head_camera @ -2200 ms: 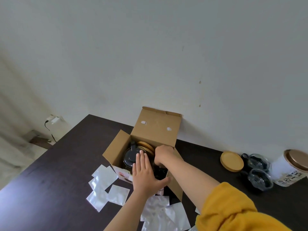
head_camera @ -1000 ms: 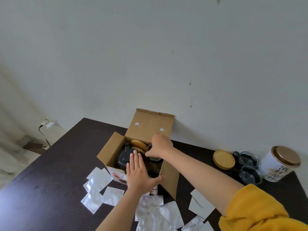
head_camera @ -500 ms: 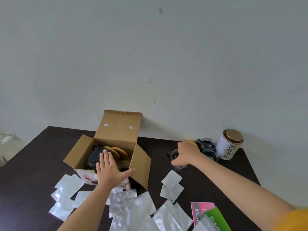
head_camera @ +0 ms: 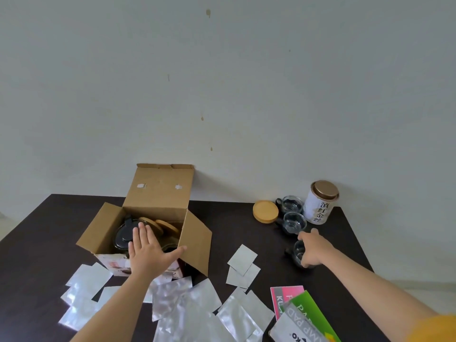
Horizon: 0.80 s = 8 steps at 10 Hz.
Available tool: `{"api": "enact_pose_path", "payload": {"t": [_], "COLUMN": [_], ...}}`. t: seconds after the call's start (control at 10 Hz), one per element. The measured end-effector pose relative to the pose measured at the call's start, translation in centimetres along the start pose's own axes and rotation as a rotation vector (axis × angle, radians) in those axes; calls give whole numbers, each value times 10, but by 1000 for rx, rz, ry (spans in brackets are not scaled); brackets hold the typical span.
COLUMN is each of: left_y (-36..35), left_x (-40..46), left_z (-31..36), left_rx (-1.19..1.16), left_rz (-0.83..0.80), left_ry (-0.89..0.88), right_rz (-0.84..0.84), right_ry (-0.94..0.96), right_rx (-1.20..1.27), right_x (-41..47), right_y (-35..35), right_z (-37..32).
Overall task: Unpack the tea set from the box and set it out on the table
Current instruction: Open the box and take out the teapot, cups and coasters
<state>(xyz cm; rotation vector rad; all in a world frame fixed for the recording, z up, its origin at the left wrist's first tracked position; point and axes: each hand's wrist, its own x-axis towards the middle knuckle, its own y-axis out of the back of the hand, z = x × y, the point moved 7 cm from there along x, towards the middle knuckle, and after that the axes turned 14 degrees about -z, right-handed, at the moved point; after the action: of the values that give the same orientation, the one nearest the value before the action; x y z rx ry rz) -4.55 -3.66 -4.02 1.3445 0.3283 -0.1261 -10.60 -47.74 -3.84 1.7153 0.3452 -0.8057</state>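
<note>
The right hand (head_camera: 311, 248) has its grip closed around a small glass cup (head_camera: 297, 253) standing on the dark surface (head_camera: 222, 228), just in front of two more glass cups (head_camera: 293, 222), a round wooden coaster (head_camera: 265, 211) and a white tea tin (head_camera: 319, 202). The left hand (head_camera: 148, 253) lies flat, fingers straight, across the near edge of the open cardboard box (head_camera: 158, 193), which holds a black teapot (head_camera: 124, 236) and wooden coasters (head_camera: 162, 225). Silver foil pouches (head_camera: 187, 312) and coloured packets (head_camera: 303, 309) litter the near side.
</note>
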Motion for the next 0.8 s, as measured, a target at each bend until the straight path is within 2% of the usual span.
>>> {"api": "enact_pose_path", "payload": {"t": [0.4,0.8], "left_y": [-2,0], "left_x": [4,1], "left_z": [-2,-1], "left_rx": [-8,-13], "left_rz": [10,8], "left_ry": [1,1], "right_rz": [130,121], "right_ry": [69,65], "right_rx": [117,26], "right_x": [20,28], "right_y": [8,7], "right_z": [2,-3]}}
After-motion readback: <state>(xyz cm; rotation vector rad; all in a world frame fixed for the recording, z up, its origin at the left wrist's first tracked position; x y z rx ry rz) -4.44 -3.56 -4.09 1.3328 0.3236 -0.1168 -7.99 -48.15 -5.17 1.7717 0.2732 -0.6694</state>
